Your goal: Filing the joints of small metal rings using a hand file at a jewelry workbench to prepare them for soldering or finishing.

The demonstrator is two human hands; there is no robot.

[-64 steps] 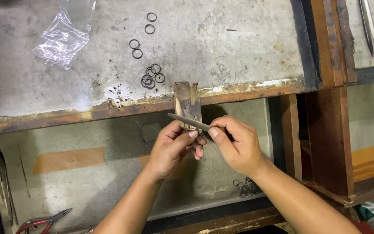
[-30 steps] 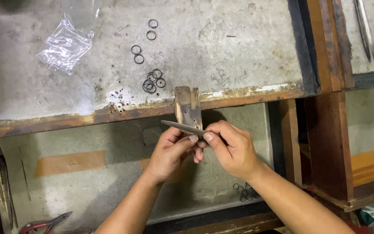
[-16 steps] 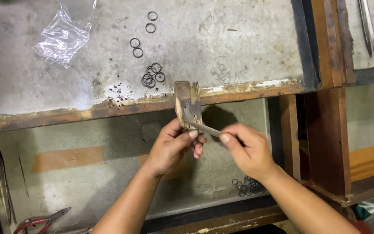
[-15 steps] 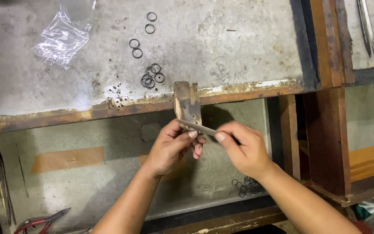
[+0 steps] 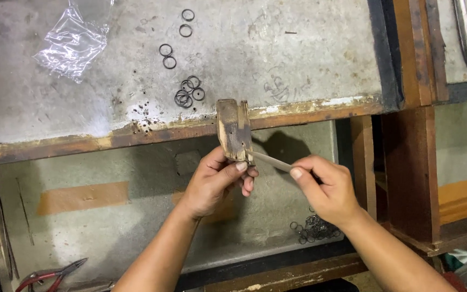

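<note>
Head view, looking down at a workbench.

Wooden peg (image 5: 234, 128): worn, sticking out from the front edge of the bench top (image 5: 298, 59), centre of frame, slightly above the hands.

Left hand (image 5: 214, 181): centre of frame, just below the peg. Fingers curled narrow, thumb tip pressed up against the lower end of the peg. Something small possibly pinched against the wood there; too small to tell.

Right hand (image 5: 328, 189): right of centre, closed around the handle end of a thin metal file (image 5: 271, 161). Forefinger laid along the top of the file. File runs up and left, tip touching the lower end of the peg just beside the left thumb.

Bench top: grey, scratched, filling the upper half of the frame. Loose dark rings (image 5: 187, 92) in a small cluster above and left of the peg; a pair and two single rings further up. Crumpled clear plastic bag (image 5: 71, 40) in the upper left.

Drawer (image 5: 98, 216): below the bench top, open, grey floor with an orange-brown patch on the left. Second heap of dark rings (image 5: 314, 228) on the drawer floor, just below the right hand. Red-handled pliers (image 5: 49, 273) at lower left.

Wooden frame posts (image 5: 409, 173) at right of frame.
</note>
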